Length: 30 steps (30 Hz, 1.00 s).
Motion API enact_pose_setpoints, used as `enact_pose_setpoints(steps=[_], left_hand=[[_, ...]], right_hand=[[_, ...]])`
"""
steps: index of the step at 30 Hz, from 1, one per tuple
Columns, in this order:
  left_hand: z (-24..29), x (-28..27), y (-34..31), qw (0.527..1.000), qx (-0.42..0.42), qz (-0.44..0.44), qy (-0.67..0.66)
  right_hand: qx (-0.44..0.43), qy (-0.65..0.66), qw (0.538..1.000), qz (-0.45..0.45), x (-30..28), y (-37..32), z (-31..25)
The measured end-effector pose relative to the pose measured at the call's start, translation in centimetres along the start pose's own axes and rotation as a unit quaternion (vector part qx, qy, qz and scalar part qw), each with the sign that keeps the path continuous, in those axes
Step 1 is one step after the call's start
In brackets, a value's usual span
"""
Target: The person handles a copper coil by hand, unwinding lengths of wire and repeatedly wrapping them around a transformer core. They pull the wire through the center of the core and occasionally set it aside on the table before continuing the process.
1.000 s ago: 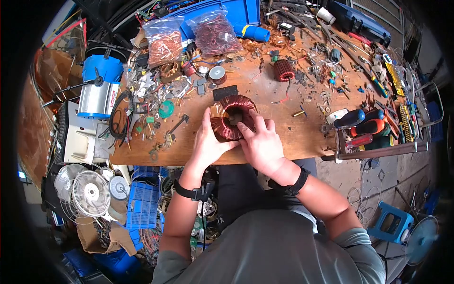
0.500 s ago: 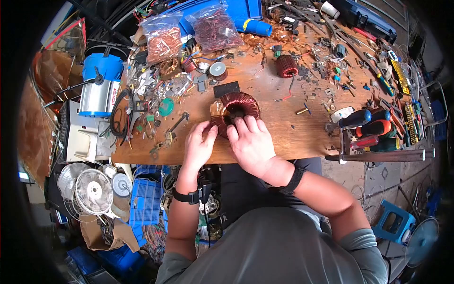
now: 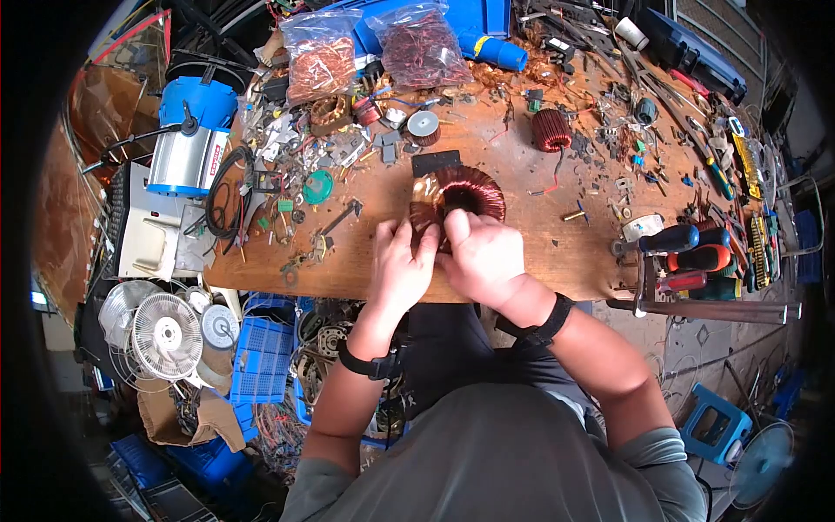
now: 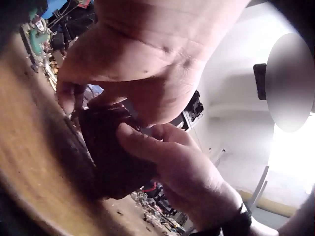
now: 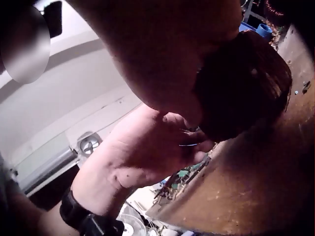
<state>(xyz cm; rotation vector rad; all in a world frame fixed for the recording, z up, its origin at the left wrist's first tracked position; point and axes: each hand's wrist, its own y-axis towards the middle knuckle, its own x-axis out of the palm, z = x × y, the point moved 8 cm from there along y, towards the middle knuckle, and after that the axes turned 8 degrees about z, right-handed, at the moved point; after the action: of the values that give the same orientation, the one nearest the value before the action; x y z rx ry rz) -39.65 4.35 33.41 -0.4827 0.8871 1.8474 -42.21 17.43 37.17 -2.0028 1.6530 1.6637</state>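
Note:
A ring-shaped coil wound with reddish copper wire stands on the wooden workbench. At its near rim, my right hand grips the coil with curled fingers, the thumb against the outer face in the left wrist view. The left hand holds the near left side of the coil between thumb and fingers. Paler windings show at the upper left of the ring. Both hands hide the near part of the ring. In the right wrist view the coil is dark, with the left fingertips at its lower edge.
A flat black plate lies just behind the coil. Farther back are a smaller red-wound coil, a spool and bags of copper wire. Screwdrivers stand in a rack at the right. Scrap parts litter the left side.
The left hand came off the coil's left side, then moved right onto its near rim. The right hand's fingers went from reaching over the hole to curling at the near rim.

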Motion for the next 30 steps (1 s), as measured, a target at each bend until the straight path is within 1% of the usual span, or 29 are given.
enact_pose_setpoints(steps=[1, 2, 4, 5, 6, 8, 10, 11, 12, 14, 15, 16, 18, 19, 20, 21, 22, 24, 25, 28, 30], left_hand=[[0.3, 0.2, 0.5, 1.000, 0.003, 0.001, 0.017], [0.7, 0.3, 0.5, 1.000, -0.027, 0.003, 0.000], [2.7, 1.0, 1.7, 0.994, -0.046, -0.021, -0.094], [3.9, 0.9, 2.2, 0.999, 0.009, 0.006, -0.041], [4.8, 0.9, 2.6, 1.000, -0.009, -0.002, -0.020], [5.8, 0.8, 3.0, 1.000, 0.024, 0.012, 0.003], [5.3, 1.0, 3.2, 0.995, 0.070, 0.053, -0.038], [2.2, 3.1, 3.1, 0.986, -0.030, 0.026, -0.162], [0.3, 4.5, 2.9, 0.963, -0.072, 0.006, -0.259], [-0.2, 5.4, 2.5, 0.908, -0.131, -0.012, -0.398], [0.3, 5.3, 2.4, 0.885, -0.151, 0.001, -0.440], [0.5, 5.0, 2.3, 0.875, -0.166, 0.003, -0.455], [1.1, 4.1, 2.7, 0.900, -0.134, -0.004, -0.415], [1.1, 3.3, 3.2, 0.934, -0.100, -0.009, -0.342], [1.6, 1.8, 3.4, 0.985, -0.037, 0.012, -0.168], [4.6, -0.2, 3.5, 0.996, 0.012, 0.021, -0.082], [7.4, -1.8, 3.2, 0.998, 0.059, 0.030, 0.005], [9.1, -2.1, 2.0, 0.986, 0.122, 0.039, 0.110], [9.2, -2.2, 1.5, 0.981, 0.140, 0.047, 0.129], [8.6, -2.6, 0.5, 0.983, 0.111, 0.060, 0.135], [8.4, -2.5, 0.0, 0.982, 0.118, 0.062, 0.137]], right_hand=[[0.028, 0.004, 1.000, 0.003, -0.3, 0.1, 0.7], [0.054, 0.008, 0.998, 0.020, -0.8, 0.2, 1.3], [0.130, 0.016, 0.990, 0.051, -1.5, 0.1, 3.0], [0.137, 0.033, 0.985, 0.098, -1.9, -0.1, 3.5], [0.163, 0.061, 0.980, 0.096, -2.2, -0.4, 3.8], [0.183, 0.101, 0.970, 0.123, -2.1, -1.4, 4.4], [0.162, 0.166, 0.967, 0.102, -2.5, -2.1, 3.8], [0.199, 0.207, 0.956, 0.059, -2.6, -2.8, 4.0], [0.255, 0.279, 0.925, 0.033, -3.2, -3.1, 4.1], [0.211, 0.291, 0.921, 0.150, -5.4, -4.2, 5.3], [0.230, 0.259, 0.922, 0.172, -6.2, -4.7, 6.5], [0.297, 0.226, 0.913, 0.163, -6.5, -5.4, 8.2], [0.400, 0.359, 0.816, 0.211, -4.9, -6.6, 12.1], [0.399, 0.356, 0.817, 0.215, -6.0, -5.6, 12.1], [0.480, 0.407, 0.750, 0.205, -6.1, -5.5, 12.6], [0.554, 0.455, 0.670, 0.191, -5.6, -5.6, 12.8], [0.552, 0.456, 0.671, 0.194, -5.6, -5.2, 13.5], [0.581, 0.568, 0.572, 0.109, -2.7, -5.2, 14.7], [0.580, 0.594, 0.548, 0.106, -1.9, -4.9, 15.2], [0.581, 0.587, 0.557, 0.089, -0.8, -3.9, 16.1], [0.586, 0.573, 0.565, 0.093, 0.0, -3.3, 16.0]])
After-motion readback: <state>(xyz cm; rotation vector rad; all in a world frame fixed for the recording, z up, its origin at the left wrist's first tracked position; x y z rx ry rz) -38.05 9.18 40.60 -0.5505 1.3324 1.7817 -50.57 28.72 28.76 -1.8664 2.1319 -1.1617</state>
